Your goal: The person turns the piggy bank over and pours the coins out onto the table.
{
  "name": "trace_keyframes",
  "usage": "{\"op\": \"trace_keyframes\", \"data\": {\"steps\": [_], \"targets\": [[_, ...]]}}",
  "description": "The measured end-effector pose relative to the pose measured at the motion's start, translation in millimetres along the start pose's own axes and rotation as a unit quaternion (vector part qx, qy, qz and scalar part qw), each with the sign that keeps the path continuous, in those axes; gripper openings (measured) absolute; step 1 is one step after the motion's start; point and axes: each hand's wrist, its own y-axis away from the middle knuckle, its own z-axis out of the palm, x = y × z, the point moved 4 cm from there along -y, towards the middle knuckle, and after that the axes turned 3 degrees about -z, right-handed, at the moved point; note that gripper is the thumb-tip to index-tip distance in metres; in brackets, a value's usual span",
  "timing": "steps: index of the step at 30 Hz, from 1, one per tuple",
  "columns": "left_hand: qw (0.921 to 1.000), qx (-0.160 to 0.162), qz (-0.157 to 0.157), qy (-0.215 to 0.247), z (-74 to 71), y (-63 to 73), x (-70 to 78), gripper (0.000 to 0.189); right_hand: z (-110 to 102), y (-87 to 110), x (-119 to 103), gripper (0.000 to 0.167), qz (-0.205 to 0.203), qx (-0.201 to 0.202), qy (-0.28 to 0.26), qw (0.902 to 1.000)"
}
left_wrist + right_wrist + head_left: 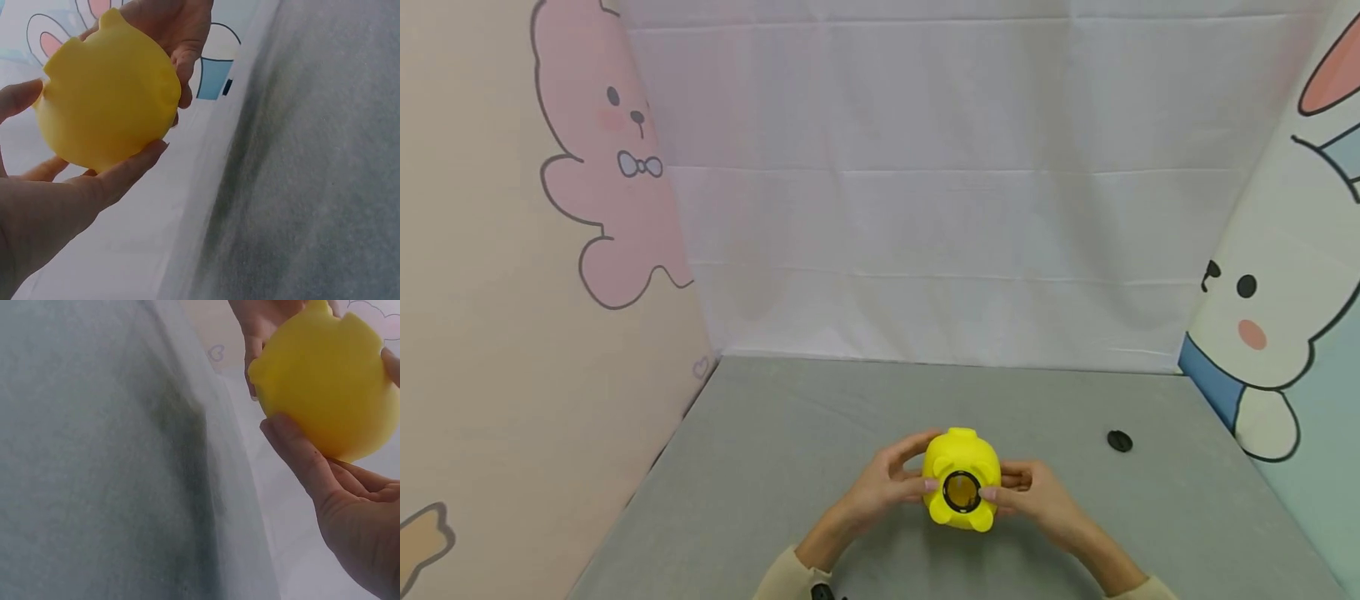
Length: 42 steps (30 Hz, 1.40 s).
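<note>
Between both hands is a yellow piggy bank (pixel 961 457), rounded, with stubby feet. Its underside faces the head camera, showing a round hole (pixel 962 492) with a black rim and a darker yellow inside. My left hand (pixel 883 483) grips the left side, thumb by the hole and fingers around the body. From the right, my right hand (pixel 1041 500) holds it, with the thumb at the rim of the hole. Both wrist views show the smooth yellow body (pixel 109 94) raised above the table. A small black round plug (pixel 1119 441) lies apart on the table to the right.
Grey cloth covers the table (pixel 790 433). A white curtain (pixel 925 208) hangs along its back edge. Side panels printed with a pink bear (pixel 617 192) and a white rabbit (pixel 1277 275) flank it.
</note>
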Motion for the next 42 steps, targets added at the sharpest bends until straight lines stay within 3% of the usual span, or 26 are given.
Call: {"op": "trace_keyframes", "data": {"steps": [3, 9, 13, 17, 25, 34, 42], "targets": [[0.9998, 0.008, -0.007, 0.014, 0.8, -0.5, 1.2, 0.065, -2.9, 0.9, 0.9, 0.071, -0.007, 0.012, 0.013, 0.9998], [0.9937, 0.088, -0.065, 0.026, -1.7, -4.0, -3.8, 0.07, -6.8, 2.6, 0.7, 0.072, -0.02, 0.043, 0.071, 0.9963], [0.9903, 0.074, -0.107, 0.048, 4.4, -4.6, -8.3, 0.071, -6.8, 3.6, 1.3, 0.069, -0.025, 0.033, 0.087, 0.9954], [0.9889, 0.055, -0.126, 0.055, 11.7, -4.5, -9.9, 0.069, -4.6, 3.6, 1.6, 0.069, -0.033, 0.006, 0.083, 0.996], [0.9884, 0.087, -0.116, 0.045, 9.5, -6.8, -10.8, 0.062, -3.9, -0.2, 1.9, 0.073, -0.032, -0.01, 0.102, 0.9942], [0.9894, 0.113, -0.09, -0.011, -2.0, -8.9, -9.1, 0.059, -7.4, -4.1, -4.7, 0.062, 0.024, 0.054, 0.098, 0.9934], [0.9901, 0.11, -0.081, -0.032, -1.6, -8.5, -5.4, 0.058, 1.6, -0.5, -5.6, 0.081, 0.06, 0.001, 0.027, 0.9979]]}}
